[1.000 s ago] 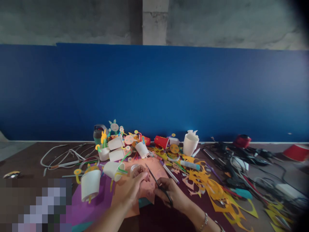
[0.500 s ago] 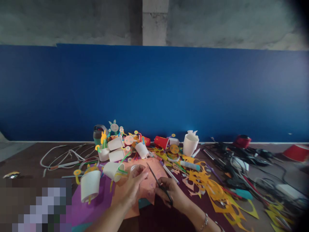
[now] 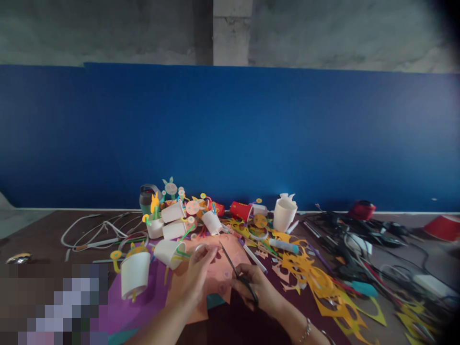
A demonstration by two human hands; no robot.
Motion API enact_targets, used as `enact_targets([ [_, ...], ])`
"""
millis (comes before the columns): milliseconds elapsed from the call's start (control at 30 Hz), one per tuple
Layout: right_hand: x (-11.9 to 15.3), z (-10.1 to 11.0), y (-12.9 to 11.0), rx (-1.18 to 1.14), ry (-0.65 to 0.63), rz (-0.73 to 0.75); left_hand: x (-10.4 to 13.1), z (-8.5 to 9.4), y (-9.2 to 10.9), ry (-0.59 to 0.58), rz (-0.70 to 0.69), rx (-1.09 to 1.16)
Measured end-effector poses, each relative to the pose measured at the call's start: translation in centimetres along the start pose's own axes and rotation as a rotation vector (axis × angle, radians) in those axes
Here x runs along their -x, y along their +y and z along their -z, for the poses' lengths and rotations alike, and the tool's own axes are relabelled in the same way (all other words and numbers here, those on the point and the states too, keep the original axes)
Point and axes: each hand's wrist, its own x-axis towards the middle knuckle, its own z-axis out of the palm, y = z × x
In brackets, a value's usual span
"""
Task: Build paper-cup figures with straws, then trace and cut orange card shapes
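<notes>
My right hand is wrapped round the handles of a pair of black-handled scissors, whose blades point up and to the left. Just left of the blades, my left hand is closed in a pinch on what looks like a small piece of pink paper, mostly hidden by the fingers. Beneath both hands lie orange-pink paper sheets with small drawn shapes. A white paper cup on its side rests left of my left hand. A capped marker lies beyond my right hand.
Decorated paper cups stand and lie at the left and back. Orange paper offcuts and a glue stick spread to the right. Black cables tangle at far right, white cables at left. A blue partition borders the back.
Both hands have stayed almost in place. The left fingertips have drawn slightly back from the scissor tips, and less of the pink paper shows. The view has shifted very slightly.
</notes>
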Motion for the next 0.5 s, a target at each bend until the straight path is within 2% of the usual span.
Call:
enact_targets([
  [200, 0.08, -0.13, -0.05, -0.008, -0.032, -0.016, 0.08, -0.07, 0.43, 0.033, -0.009, -0.055],
  [367, 0.02, -0.29, -0.27, -0.016, 0.019, -0.003, 0.73, -0.10, 0.34, 0.053, 0.019, -0.083],
  [500, -0.06, -0.27, -0.04, -0.016, 0.013, -0.013, 0.90, -0.33, 0.79, 0.115, 0.078, 0.002],
])
